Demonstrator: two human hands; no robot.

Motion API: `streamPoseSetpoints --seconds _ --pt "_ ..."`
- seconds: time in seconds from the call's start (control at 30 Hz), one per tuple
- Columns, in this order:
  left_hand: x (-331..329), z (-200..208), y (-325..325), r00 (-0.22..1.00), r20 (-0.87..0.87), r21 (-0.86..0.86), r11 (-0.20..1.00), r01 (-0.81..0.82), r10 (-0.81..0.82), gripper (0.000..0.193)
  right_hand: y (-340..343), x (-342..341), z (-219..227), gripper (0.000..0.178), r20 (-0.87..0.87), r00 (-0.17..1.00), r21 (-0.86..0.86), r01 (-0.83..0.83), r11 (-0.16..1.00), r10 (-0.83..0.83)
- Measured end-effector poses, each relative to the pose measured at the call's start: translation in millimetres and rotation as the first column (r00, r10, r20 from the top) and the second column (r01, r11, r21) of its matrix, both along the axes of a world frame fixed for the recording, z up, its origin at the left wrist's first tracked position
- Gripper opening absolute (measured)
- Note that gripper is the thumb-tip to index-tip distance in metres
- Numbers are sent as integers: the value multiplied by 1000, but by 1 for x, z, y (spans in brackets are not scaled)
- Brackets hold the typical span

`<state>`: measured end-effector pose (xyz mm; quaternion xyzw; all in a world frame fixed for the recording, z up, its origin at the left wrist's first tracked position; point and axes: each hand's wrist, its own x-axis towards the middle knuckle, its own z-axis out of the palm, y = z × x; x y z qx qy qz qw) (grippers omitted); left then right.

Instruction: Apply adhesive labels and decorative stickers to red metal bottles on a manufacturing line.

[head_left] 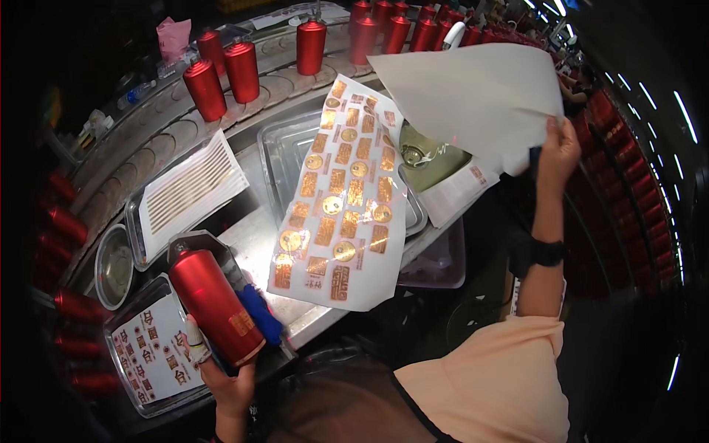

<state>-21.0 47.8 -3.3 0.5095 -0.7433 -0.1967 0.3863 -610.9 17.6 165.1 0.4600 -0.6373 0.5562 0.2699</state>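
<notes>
My left hand (230,390) is around the lower end of a red metallic bottle (203,299), which leans with its neck away from me. One finger wears a pale wrap, and a small gold decal shows near the bottle's base. On the right, my right hand (559,151) pinches the edge of a large blank off-white sheet (480,92), lifted and curling over a tray of liquid (436,162). Between my hands lies a white sheet of gold decals (340,199), partly over a clear plastic tray (277,159).
Red bottles (310,48) stand along a curved conveyor (269,96) at the back. Left of centre are a tray with a striped sheet (193,188), a metal bowl (114,266) and a tray of smaller decals (151,354). A blue cloth (260,314) touches the held bottle.
</notes>
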Motion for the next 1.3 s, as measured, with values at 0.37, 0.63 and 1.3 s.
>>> streamPoseSetpoints --seconds 0.37,0.63,1.3 --pt "-4 -9 2 992 -129 48 999 -5 11 100 287 -116 -8 17 551 817 392 -74 917 -169" --pt "-9 -8 2 997 -81 10 1000 -13 14 97 228 -135 -330 13 781 520 180 343 922 -346" --pt "-9 -6 5 998 44 20 998 -54 53 92 88 -113 -231 27 168 956 439 145 887 -240"
